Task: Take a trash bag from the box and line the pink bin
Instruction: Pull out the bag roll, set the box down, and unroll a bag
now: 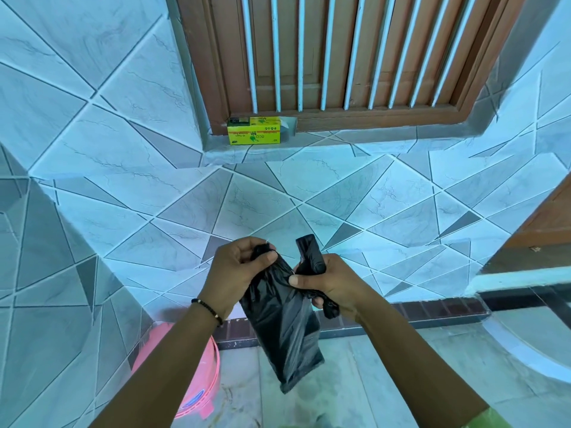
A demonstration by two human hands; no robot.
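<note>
A black trash bag [282,329] hangs partly unfolded in front of me, its lower end pointing down at the floor. My left hand [234,273] pinches one upper corner of the bag. My right hand [330,288] grips the other side, with a still-rolled part of the bag sticking up above its fingers. The pink bin [197,381] stands on the floor at lower left, mostly hidden behind my left forearm. The yellow trash bag box [254,135] lies on the window ledge, well above and beyond my hands.
A tiled wall [123,149] fills the view ahead, with a brown barred window [340,57] above the ledge. A dark brick strip [417,313] runs along the wall's foot. A wooden door edge [550,223] shows at right. Pale floor tiles [386,381] lie below.
</note>
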